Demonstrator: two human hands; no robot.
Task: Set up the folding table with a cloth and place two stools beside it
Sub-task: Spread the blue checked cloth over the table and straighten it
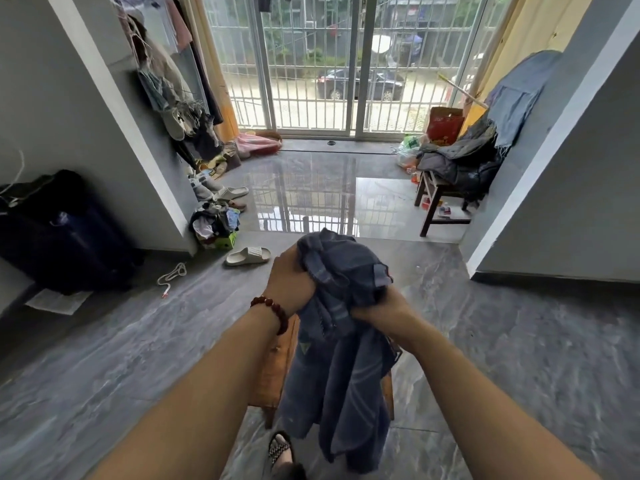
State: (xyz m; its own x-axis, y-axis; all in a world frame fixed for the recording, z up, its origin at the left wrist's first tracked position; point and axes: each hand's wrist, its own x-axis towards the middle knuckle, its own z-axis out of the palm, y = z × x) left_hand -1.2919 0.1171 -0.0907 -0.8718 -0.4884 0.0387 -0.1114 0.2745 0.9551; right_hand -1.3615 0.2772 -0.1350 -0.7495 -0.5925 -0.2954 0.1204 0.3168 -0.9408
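Suitcase (59,233): dark, hard-shelled, upright against the left wall; a sheet of paper (57,301) lies flat beside it.
Left wall corner (138,140): grey with a white edge, jutting out and narrowing the passage on that side.
Clothes rack (166,81): crowded with hanging garments; a heap of shoes (214,199) spills along the floor below it.
Slipper (247,255): pale, moulded, lying alone just past the corner, a white cord (172,273) near it.
Floor (104,358): glossy grey marble-patterned tiles, a wide open stretch up the middle to the barred sliding glass door (346,64).
Left hand (291,282): fingers curled tight round the cloth's upper bunch; a dark red bead bracelet (273,311) sits on the wrist.
Cloth (339,341): blue-grey weave with faint stripes, crumpled on top, hanging loose in mid-foreground from both hands.
Wooden piece (277,368): brown, flat-topped, mostly hidden behind the cloth; table or stool, cannot tell.
Right hand (384,306): clenched on the cloth, slightly lower than the left.
Wooden stool (433,202): dark, square-legged, piled with dark jackets (460,161), close to the right wall.
Right wall corner (540,188): grey, white-edged, pinching the opening opposite the left one; blue fabric (519,88) drapes near it.
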